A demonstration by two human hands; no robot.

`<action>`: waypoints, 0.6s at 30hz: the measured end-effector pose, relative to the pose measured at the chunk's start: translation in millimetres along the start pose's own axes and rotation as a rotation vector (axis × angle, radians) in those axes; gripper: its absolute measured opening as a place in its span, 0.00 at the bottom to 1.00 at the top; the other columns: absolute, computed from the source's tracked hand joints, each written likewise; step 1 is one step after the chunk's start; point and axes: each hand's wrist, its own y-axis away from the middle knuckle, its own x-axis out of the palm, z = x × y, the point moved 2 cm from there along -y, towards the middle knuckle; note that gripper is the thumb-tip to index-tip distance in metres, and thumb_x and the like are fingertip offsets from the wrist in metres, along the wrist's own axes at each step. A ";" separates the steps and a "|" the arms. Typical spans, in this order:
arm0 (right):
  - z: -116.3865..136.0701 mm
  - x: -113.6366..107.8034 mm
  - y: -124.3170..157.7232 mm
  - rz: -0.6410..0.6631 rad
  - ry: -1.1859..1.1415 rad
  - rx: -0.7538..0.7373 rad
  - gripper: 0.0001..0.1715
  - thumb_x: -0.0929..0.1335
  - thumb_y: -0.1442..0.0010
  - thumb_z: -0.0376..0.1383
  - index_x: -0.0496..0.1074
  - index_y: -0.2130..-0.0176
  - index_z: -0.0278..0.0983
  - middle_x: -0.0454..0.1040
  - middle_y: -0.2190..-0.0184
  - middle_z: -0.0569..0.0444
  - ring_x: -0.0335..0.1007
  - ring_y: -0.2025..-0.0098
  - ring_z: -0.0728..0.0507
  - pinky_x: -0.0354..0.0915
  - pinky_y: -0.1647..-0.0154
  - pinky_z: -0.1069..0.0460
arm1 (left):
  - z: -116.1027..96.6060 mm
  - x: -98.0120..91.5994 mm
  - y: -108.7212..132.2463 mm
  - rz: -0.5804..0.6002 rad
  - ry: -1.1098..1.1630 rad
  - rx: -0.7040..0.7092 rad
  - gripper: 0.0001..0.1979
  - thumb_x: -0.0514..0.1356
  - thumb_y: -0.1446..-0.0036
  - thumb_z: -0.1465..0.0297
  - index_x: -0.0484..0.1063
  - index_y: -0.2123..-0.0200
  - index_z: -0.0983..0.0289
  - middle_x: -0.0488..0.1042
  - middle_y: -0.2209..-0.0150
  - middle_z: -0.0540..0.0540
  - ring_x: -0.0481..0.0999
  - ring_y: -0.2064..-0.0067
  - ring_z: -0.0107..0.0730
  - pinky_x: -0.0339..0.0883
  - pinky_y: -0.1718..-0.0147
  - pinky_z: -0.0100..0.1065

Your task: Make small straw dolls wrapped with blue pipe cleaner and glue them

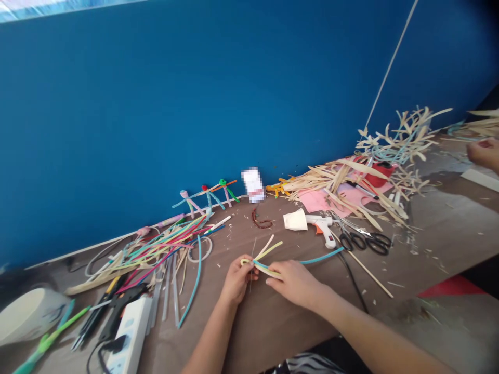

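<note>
In front of me, my left hand [236,280] pinches a small bundle of pipe cleaners. Pale yellow pipe cleaners [268,250] fan out from it, with a loop at the left and a pinkish end beside them. A thin wire or stick crosses the bundle upright at my left fingertips. My right hand [294,281] has its fingers closed on the yellow ends to the right. From behind the right hand a blue pipe cleaner [322,258] runs out over the table. Parts of the bundle are hidden by my fingers.
Left lie a pile of pipe cleaners [171,239], a black glue gun [123,311] and a white power strip [132,332]. Right are a white glue gun [323,226], scissors [376,242] and pale strips [327,182]. Another person's hand [485,153] is at far right.
</note>
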 end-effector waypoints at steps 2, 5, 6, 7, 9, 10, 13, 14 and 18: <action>5.9 9.0 -0.2 0.027 0.125 -0.017 0.16 0.57 0.42 0.38 0.70 0.65 0.36 0.74 0.70 0.49 0.68 0.67 0.44 0.56 0.68 0.54 | 0.2 0.6 -0.4 -0.010 0.009 0.014 0.08 0.60 0.59 0.70 0.64 0.76 0.66 0.66 0.84 0.47 0.65 0.82 0.21 0.58 0.84 0.22; 11.8 26.5 0.3 0.086 0.215 -0.016 0.21 0.52 0.40 0.37 0.69 0.65 0.34 0.74 0.70 0.45 0.69 0.67 0.42 0.56 0.68 0.52 | 0.0 0.9 -1.4 -0.031 0.021 0.029 0.08 0.61 0.60 0.69 0.64 0.76 0.67 0.68 0.83 0.48 0.63 0.84 0.19 0.54 0.86 0.21; 12.6 32.0 0.7 0.098 0.224 -0.009 0.21 0.52 0.40 0.36 0.69 0.65 0.34 0.74 0.70 0.45 0.69 0.68 0.42 0.56 0.68 0.52 | 0.1 0.7 -1.6 -0.035 0.020 0.025 0.09 0.61 0.60 0.69 0.64 0.76 0.67 0.69 0.82 0.49 0.62 0.84 0.18 0.54 0.86 0.21; 12.8 36.7 1.3 0.103 0.225 -0.006 0.21 0.52 0.40 0.36 0.69 0.64 0.34 0.74 0.71 0.45 0.69 0.68 0.42 0.57 0.68 0.52 | 0.1 0.4 -1.7 -0.036 0.019 0.019 0.09 0.61 0.60 0.69 0.64 0.76 0.67 0.70 0.81 0.49 0.62 0.84 0.18 0.54 0.86 0.22; 12.0 42.0 3.1 0.104 0.215 -0.021 0.20 0.52 0.40 0.35 0.69 0.64 0.34 0.74 0.71 0.46 0.69 0.68 0.42 0.57 0.68 0.51 | 0.3 -0.3 -1.6 -0.024 0.014 0.006 0.10 0.62 0.61 0.69 0.64 0.76 0.68 0.70 0.81 0.50 0.61 0.85 0.18 0.53 0.86 0.22; 11.0 41.9 4.4 0.101 0.207 -0.036 0.19 0.53 0.40 0.36 0.69 0.65 0.35 0.74 0.71 0.46 0.69 0.69 0.42 0.57 0.68 0.51 | 0.3 -0.7 -1.5 -0.015 0.013 0.001 0.11 0.62 0.61 0.68 0.64 0.75 0.67 0.71 0.81 0.50 0.61 0.86 0.18 0.53 0.87 0.22; 7.1 29.9 8.4 0.029 0.142 -0.080 0.19 0.56 0.41 0.42 0.70 0.69 0.36 0.73 0.73 0.50 0.68 0.70 0.44 0.57 0.69 0.53 | 0.1 -1.5 -0.7 0.006 0.019 -0.010 0.12 0.61 0.60 0.67 0.63 0.74 0.67 0.71 0.80 0.49 0.61 0.87 0.18 0.51 0.88 0.22; 5.6 22.9 9.2 -0.035 0.104 -0.090 0.18 0.57 0.41 0.43 0.70 0.70 0.37 0.72 0.74 0.51 0.67 0.71 0.45 0.57 0.69 0.53 | 0.0 -1.4 -0.4 0.016 0.018 -0.013 0.12 0.61 0.59 0.66 0.62 0.74 0.66 0.71 0.79 0.49 0.62 0.88 0.18 0.50 0.89 0.22; -1.1 -1.0 5.2 -0.307 0.010 -0.119 0.13 0.58 0.42 0.37 0.69 0.70 0.37 0.70 0.71 0.51 0.64 0.66 0.46 0.57 0.64 0.53 | -0.3 2.1 2.1 0.059 0.016 0.002 0.12 0.61 0.57 0.66 0.62 0.74 0.66 0.70 0.79 0.48 0.62 0.88 0.18 0.50 0.89 0.22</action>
